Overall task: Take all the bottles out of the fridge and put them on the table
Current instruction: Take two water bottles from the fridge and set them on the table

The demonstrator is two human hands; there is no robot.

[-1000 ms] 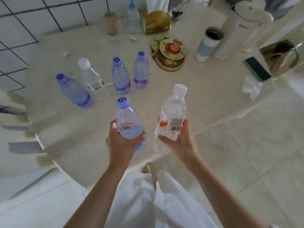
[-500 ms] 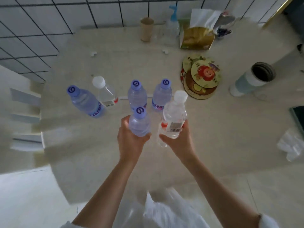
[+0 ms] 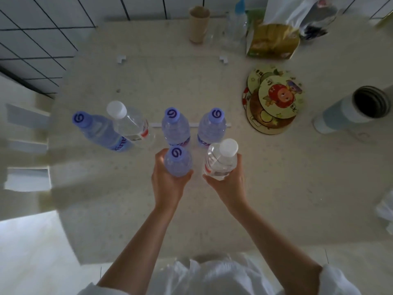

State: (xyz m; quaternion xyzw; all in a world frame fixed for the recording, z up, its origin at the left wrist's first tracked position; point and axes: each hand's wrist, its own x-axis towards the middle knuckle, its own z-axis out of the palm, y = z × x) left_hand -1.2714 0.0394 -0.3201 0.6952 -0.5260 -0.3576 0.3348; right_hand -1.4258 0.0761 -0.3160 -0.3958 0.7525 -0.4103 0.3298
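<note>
My left hand (image 3: 168,184) grips a blue-capped water bottle (image 3: 177,161) upright over the beige table (image 3: 148,209). My right hand (image 3: 228,184) grips a clear white-capped bottle (image 3: 221,159) beside it. Just beyond them stand several bottles in a row: a blue-capped one (image 3: 100,132) at the left, a clear white-capped one (image 3: 129,122), and two blue-capped ones (image 3: 175,126) (image 3: 211,126). The fridge is out of view.
A stack of round cartoon coasters (image 3: 274,101) lies to the right, with an open tumbler (image 3: 353,109) further right. At the back stand a paper cup (image 3: 198,24), a spray bottle (image 3: 236,28) and a tissue box (image 3: 274,41). Tiled wall at the left.
Both hands have carried their bottles forward over the table, up close behind the standing row. The view has tilted to look more steeply down on the table.
</note>
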